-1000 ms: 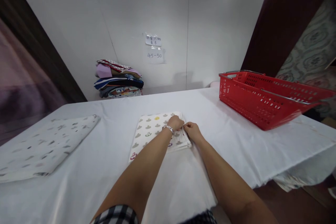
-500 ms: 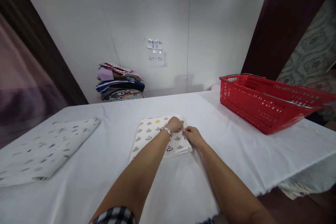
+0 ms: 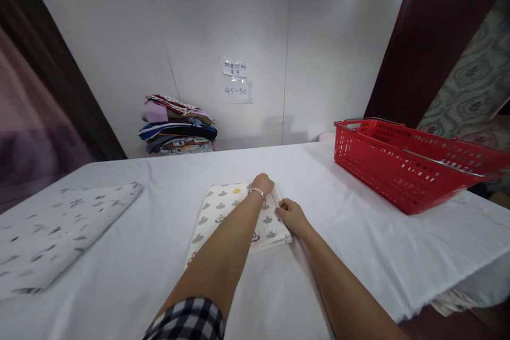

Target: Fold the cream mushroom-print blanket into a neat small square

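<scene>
While the patterned sheet (image 3: pixel 59 228) lies far left, the left hand (image 3: pixel 262 183) has slid to the folded cloth's (image 3: pixel 223 212) far edge (fingers curled, pressing flat); the right hand (image 3: pixel 290 214) pinches its right edge. Bare tablecloth (image 3: pixel 350 234) separates them from the red basket (image 3: pixel 406 162).

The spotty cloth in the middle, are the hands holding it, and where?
Both hands are on the folded spotty cloth: the left hand at its far right corner, the right hand at its right edge. Gripping or just pressing cannot be told.
</scene>
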Demonstrator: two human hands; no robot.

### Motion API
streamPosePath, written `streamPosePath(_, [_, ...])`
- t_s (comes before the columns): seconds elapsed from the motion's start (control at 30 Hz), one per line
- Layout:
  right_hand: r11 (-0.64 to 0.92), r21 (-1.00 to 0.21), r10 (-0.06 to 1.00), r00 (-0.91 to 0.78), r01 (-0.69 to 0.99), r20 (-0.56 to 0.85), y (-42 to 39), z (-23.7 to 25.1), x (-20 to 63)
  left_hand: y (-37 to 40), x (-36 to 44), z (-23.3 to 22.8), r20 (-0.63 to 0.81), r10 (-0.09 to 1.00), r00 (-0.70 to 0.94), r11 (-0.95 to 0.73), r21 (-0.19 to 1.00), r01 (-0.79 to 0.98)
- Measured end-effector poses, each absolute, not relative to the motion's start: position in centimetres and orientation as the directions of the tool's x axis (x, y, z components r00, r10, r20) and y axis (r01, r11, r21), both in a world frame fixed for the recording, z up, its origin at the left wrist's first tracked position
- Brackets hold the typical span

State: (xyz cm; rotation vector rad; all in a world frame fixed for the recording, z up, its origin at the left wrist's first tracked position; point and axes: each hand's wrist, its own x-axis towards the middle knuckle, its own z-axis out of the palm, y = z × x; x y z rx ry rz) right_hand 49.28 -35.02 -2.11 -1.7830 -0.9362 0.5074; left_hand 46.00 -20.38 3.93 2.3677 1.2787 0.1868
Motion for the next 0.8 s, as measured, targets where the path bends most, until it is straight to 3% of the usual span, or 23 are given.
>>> streamPosePath(0.8, [-0.245,-0.874,0.782,0.618,0.42,0.078,-35.0,-1.7,48.7,-19.1,47.4,3.8,-0.084,0.758,0.647,-0.546,0.46,0.7])
